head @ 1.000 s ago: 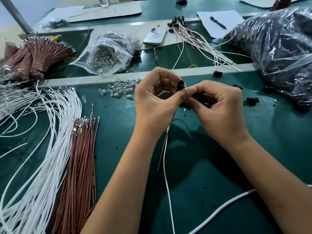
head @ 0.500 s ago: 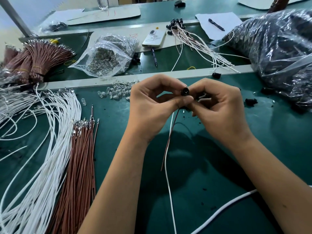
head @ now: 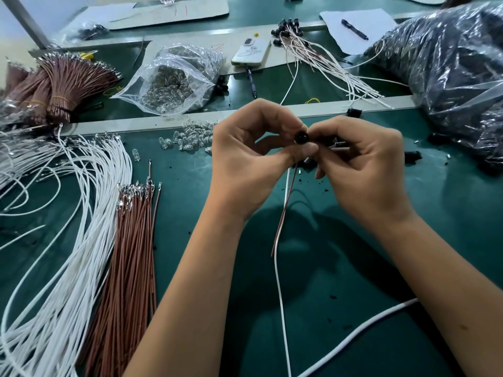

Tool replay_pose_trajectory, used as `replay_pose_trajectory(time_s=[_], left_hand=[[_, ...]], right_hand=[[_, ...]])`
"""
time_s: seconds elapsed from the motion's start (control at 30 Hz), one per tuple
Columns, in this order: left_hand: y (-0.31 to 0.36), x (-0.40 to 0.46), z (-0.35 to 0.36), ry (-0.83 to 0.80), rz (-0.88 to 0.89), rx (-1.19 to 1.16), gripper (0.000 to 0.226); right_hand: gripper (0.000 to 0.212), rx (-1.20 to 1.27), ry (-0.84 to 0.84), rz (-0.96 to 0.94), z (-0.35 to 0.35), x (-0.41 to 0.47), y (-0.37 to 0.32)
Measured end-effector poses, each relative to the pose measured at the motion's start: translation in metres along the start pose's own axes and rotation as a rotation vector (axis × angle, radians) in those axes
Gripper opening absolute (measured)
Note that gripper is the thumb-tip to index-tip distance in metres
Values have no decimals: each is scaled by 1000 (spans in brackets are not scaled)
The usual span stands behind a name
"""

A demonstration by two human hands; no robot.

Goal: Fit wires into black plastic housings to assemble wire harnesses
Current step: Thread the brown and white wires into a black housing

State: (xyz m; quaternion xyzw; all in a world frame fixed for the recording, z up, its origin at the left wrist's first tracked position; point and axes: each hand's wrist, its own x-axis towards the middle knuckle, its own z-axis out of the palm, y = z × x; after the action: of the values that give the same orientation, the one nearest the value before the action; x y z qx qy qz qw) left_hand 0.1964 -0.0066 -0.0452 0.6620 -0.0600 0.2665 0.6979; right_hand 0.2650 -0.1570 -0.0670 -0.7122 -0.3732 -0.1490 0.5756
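A small round black housing (head: 301, 137) sits between my two hands above the green mat. My left hand (head: 250, 161) pinches it between thumb and forefinger. My right hand (head: 362, 164) pinches it from the right, fingers curled. A brown wire (head: 283, 213) and a white wire (head: 280, 289) hang down from the housing toward me. Several more black housings (head: 337, 148) lie under my right hand, partly hidden.
Loose white wires (head: 68, 240) and brown wires (head: 130, 254) lie at the left. Small clear bulbs (head: 190, 137) are scattered behind my left hand, a bag of them (head: 174, 83) further back. Finished harnesses (head: 321, 55), a phone (head: 251, 51) and a large plastic bag (head: 449, 66) lie beyond.
Both hands have drawn closer together and lifted slightly. The housing's round end has turned to face up, and the wires hang straighter below.
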Motion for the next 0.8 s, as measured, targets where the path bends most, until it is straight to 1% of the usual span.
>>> replay_pose_trajectory(time_s=[0.23,0.53,0.8], left_hand=[[1,0,-1,12,-7,31,32],[2,1,0,45,-37,84,29],[-1,1,2,77,-47,54,31]], right_hand=[[9,-120,14,-59,0,-1,-6],[10,-265,18,-138,1,-2,-13],[13,-291,34,-120,4,-3,-15]])
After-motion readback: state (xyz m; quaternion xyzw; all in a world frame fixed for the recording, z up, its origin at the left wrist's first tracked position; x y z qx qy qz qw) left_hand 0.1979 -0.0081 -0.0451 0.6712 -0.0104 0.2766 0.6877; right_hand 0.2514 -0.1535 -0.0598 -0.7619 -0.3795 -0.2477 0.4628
